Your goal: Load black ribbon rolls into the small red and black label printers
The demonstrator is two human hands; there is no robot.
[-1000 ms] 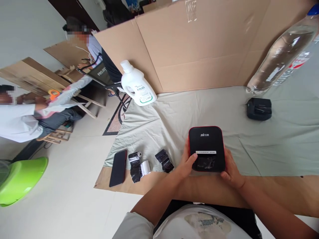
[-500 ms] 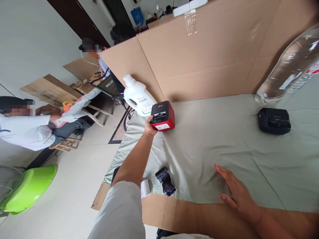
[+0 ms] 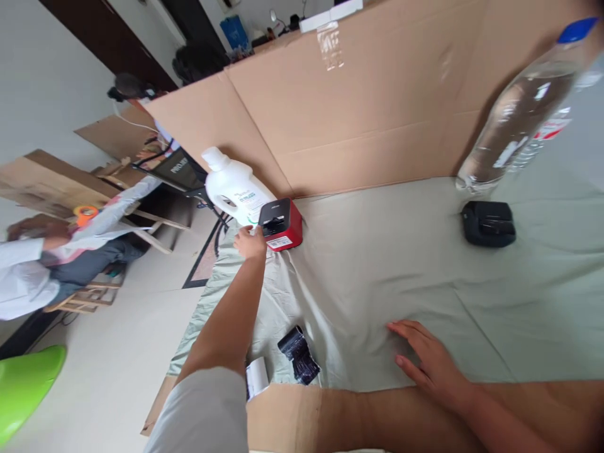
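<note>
A red box-shaped device (image 3: 287, 231) with a black slotted top stands on the grey-green cloth (image 3: 349, 277). My left hand (image 3: 250, 242) is at its left front edge, fingers apart and not wrapped around it; whether a fingertip touches the device, I cannot tell. Just behind both is a white jug (image 3: 238, 185) with a handle. Over the front of the cloth, my right hand (image 3: 425, 358) is open with its fingers stretched out, holding nothing. Nearer my left forearm lie a black, partly unrolled roll (image 3: 299, 355) and a small white roll (image 3: 257, 376).
A cardboard wall (image 3: 368, 94) closes off the back. At the right stand a large clear bottle (image 3: 523, 113) with a blue cap and a black device (image 3: 488, 223). Beyond the left table edge are a person in white (image 3: 23, 277), a folding chair (image 3: 174, 170) and a green tub (image 3: 28, 384).
My left hand has let go of the red device and drawn slightly left of it. The view has shifted, bringing the bottle's blue cap into sight. My right hand stays open.
</note>
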